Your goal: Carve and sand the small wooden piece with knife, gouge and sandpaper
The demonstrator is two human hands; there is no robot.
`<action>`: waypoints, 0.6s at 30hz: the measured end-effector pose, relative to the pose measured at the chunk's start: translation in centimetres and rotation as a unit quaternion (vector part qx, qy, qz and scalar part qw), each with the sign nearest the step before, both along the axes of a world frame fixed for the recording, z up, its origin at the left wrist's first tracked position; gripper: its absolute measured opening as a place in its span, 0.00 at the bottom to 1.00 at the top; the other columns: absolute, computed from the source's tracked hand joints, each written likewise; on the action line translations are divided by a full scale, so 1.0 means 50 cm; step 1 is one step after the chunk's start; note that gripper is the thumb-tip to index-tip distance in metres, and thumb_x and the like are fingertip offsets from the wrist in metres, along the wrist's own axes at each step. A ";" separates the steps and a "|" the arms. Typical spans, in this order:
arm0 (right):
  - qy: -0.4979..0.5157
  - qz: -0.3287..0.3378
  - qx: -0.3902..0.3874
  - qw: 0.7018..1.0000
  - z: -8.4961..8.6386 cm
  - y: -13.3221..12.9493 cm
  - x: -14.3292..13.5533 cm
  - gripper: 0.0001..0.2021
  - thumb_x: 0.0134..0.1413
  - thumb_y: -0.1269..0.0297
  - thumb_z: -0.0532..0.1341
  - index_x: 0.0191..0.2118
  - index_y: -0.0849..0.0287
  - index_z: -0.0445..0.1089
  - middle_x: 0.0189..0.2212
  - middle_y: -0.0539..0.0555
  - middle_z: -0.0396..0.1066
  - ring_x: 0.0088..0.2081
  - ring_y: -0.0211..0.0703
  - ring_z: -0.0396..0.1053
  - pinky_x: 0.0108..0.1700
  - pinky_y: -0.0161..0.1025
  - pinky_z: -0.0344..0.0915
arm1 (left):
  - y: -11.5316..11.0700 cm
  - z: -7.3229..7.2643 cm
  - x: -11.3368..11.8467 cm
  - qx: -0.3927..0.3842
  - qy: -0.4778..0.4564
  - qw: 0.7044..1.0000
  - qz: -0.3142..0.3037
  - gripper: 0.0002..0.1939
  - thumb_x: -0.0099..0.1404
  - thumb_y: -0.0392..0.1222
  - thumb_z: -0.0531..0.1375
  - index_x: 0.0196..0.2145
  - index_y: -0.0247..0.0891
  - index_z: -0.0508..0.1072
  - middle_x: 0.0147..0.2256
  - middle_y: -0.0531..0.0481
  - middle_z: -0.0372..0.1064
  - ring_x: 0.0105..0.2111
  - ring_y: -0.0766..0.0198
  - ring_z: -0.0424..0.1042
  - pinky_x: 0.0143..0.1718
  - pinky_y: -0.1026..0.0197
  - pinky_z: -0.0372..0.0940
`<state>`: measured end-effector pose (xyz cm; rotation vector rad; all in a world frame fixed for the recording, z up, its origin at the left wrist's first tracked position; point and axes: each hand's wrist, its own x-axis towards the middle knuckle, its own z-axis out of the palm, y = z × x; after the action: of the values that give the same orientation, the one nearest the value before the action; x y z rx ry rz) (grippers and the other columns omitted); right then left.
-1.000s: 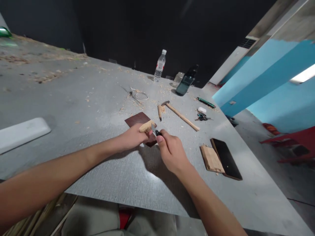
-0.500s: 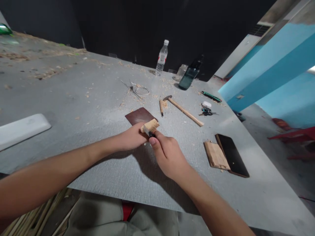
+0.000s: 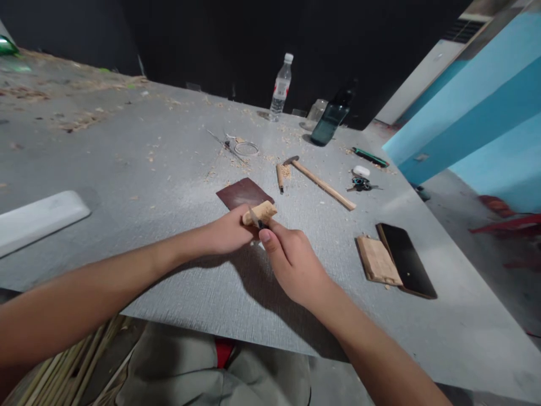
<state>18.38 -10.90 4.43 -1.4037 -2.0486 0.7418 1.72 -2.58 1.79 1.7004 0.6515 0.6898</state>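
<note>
My left hand (image 3: 234,231) is closed around a small pale piece of wood (image 3: 264,211), held just above the grey table (image 3: 203,282). In my right hand (image 3: 296,259) is a knife (image 3: 255,217) with a dark handle, most of it hidden by the fingers. Its short blade lies against the near side of the wood, close to my left fingers. Just beyond the hands, a dark red-brown sheet of sandpaper (image 3: 243,193) lies flat. A short wooden-handled tool (image 3: 280,178) and a hammer (image 3: 323,184) lie farther off.
At the back stand a water bottle (image 3: 282,89), a glass jar (image 3: 316,114) and a dark bottle (image 3: 332,121). Coiled wire (image 3: 246,148) lies among shavings. To the right are keys (image 3: 361,184), a wooden block (image 3: 378,260) and a phone (image 3: 408,260); a white case (image 3: 46,219) lies left.
The knife blade has turned and now shows thinner, pointing up and left against the wood. The whole view has shifted slightly; both hands keep their hold.
</note>
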 end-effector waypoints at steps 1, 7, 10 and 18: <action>0.000 0.003 -0.003 1.000 -0.001 -0.001 0.001 0.24 0.78 0.48 0.44 0.40 0.59 0.69 0.22 0.48 0.62 0.24 0.40 0.60 0.32 0.40 0.49 | -0.002 0.001 -0.002 0.032 0.003 0.999 0.008 0.06 0.57 0.38 0.60 0.27 0.40 0.63 0.26 0.55 0.61 0.29 0.66 0.60 0.32 0.61 0.59; -0.066 -0.006 0.059 0.996 -0.011 0.010 0.019 0.31 0.76 0.41 0.39 0.46 0.61 0.69 0.22 0.49 0.62 0.23 0.42 0.58 0.31 0.40 0.47 | -0.017 0.011 -0.002 0.134 0.032 0.985 0.100 0.07 0.61 0.36 0.60 0.29 0.39 0.63 0.29 0.55 0.62 0.30 0.66 0.60 0.32 0.60 0.55; -0.106 -0.017 0.094 0.990 -0.010 0.020 0.029 0.36 0.75 0.38 0.35 0.47 0.60 0.70 0.23 0.52 0.65 0.24 0.45 0.61 0.31 0.40 0.46 | -0.026 0.011 0.010 0.054 -0.019 0.995 0.080 0.07 0.59 0.38 0.60 0.28 0.39 0.63 0.28 0.55 0.61 0.31 0.66 0.60 0.33 0.60 0.56; -0.215 -0.083 0.076 0.970 -0.003 0.034 0.041 0.33 0.76 0.42 0.36 0.45 0.59 0.71 0.28 0.58 0.73 0.27 0.47 0.66 0.31 0.42 0.42 | -0.017 -0.002 0.025 -0.081 -0.017 0.996 0.023 0.14 0.58 0.43 0.62 0.24 0.41 0.58 0.22 0.58 0.51 0.24 0.69 0.51 0.26 0.61 0.49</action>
<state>20.42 -9.18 4.29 -1.7334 -2.2094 0.2141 2.99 -3.44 1.68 1.5256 0.7043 0.6785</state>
